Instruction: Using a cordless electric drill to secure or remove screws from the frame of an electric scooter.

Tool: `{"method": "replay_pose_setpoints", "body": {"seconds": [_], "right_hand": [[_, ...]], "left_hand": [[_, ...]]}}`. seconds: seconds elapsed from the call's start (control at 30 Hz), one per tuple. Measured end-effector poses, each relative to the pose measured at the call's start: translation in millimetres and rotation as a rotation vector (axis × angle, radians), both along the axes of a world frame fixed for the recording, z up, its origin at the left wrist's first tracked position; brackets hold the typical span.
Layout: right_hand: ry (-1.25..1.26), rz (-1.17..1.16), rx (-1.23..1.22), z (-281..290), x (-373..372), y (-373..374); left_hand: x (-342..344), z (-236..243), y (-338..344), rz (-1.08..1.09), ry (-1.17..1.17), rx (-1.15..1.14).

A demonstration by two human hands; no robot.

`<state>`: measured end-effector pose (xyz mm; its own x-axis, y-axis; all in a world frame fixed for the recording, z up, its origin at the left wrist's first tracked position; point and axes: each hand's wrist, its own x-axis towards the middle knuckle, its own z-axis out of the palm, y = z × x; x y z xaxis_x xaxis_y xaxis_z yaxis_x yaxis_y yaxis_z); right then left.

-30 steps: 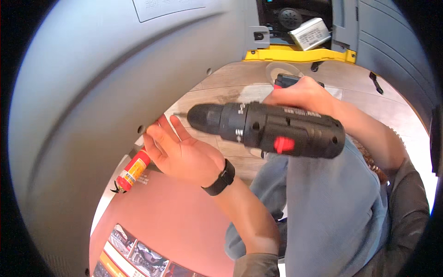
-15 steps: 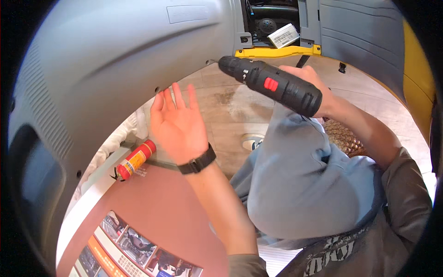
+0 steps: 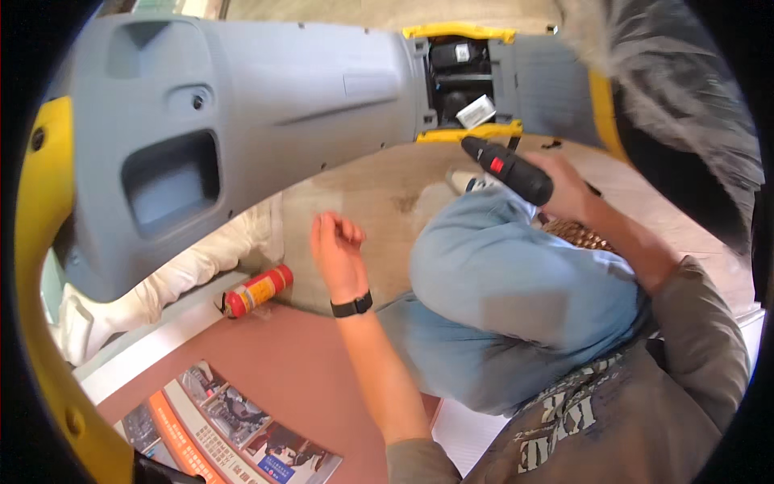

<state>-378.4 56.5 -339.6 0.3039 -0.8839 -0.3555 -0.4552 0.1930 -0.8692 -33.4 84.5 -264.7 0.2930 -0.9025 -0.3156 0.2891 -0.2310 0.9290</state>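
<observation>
A black cordless drill (image 3: 520, 176) with a red switch is gripped in my right hand (image 3: 567, 187), raised over my bent knee. Its tip lies near the yellow edge strip (image 3: 476, 133) below an open compartment and stands apart from the grey panel (image 3: 298, 105). My left hand (image 3: 339, 254), with a black watch on the wrist, hangs palm up beneath the panel's lower edge. Its fingers are loosely bent, and nothing shows in them. A white labelled box (image 3: 476, 111) rests tilted inside the compartment. Small dark holes line the panel's edge.
A red fire extinguisher (image 3: 258, 290) lies at the left by a white ledge (image 3: 137, 355). Pale cloth (image 3: 205, 250) bunches behind it. A printed sheet (image 3: 234, 419) covers part of the reddish-brown surface. Clear plastic sheeting (image 3: 685, 97) hangs at the far right.
The drill has come away from the panel's lower edge. My left hand has dropped off that edge, its fingers curling. The view has shifted, showing more of the machine.
</observation>
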Motion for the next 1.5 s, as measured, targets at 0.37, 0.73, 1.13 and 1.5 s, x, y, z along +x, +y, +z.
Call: {"method": "replay_pose_setpoints", "body": {"seconds": [0.37, 0.73, 1.13, 1.5], "right_hand": [[0.544, 0.125, -0.169, 17.3, -35.7, 53.9], [1.036, 0.200, -0.245, -28.3, -41.4, 85.4], [1.292, 0.418, -0.004, -62.9, -48.3, 84.9], [1.275, 0.441, 0.061, -65.5, -51.1, 86.1]], "left_hand": [[1.5, -45.1, 38.1, 0.153, -0.310, 0.107], [20.7, -71.9, 66.8, 0.366, -0.719, -0.155], [27.5, -31.7, 97.8, -0.341, -1.052, 0.191], [42.9, -11.2, 101.9, -0.387, -1.009, 0.225]]}}
